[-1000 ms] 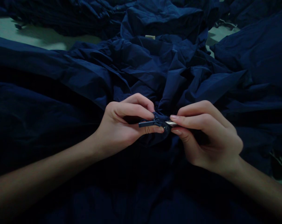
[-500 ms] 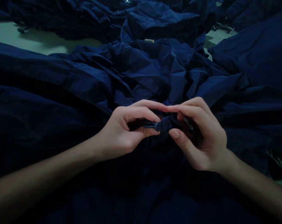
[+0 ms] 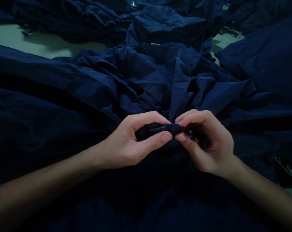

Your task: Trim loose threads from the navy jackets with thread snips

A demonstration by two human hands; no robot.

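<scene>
A dark navy garment (image 3: 157,77) lies crumpled in front of me, with a small pale label (image 3: 155,44) at its far side. My left hand (image 3: 136,138) pinches a bunched dark edge of it between thumb and fingers. Close beside it, my right hand (image 3: 206,141) pinches the same bunched edge, and the fingertips of both hands nearly meet. Something like a dark zipper (image 3: 157,128) shows between my left thumb and forefinger; its detail is too dim to be sure. The fabric under my hands is almost black in shadow.
More dark blue fabric (image 3: 92,19) is heaped at the back, and a broad piece (image 3: 264,54) spreads at the right. Pale table surface (image 3: 49,43) shows at the back left and in a small patch (image 3: 229,42) at the back right.
My fingertips have come down and closed more tightly on the bunched edge. My left thumb has slid slightly right, and the raised forefingers no longer touch above the fabric.
</scene>
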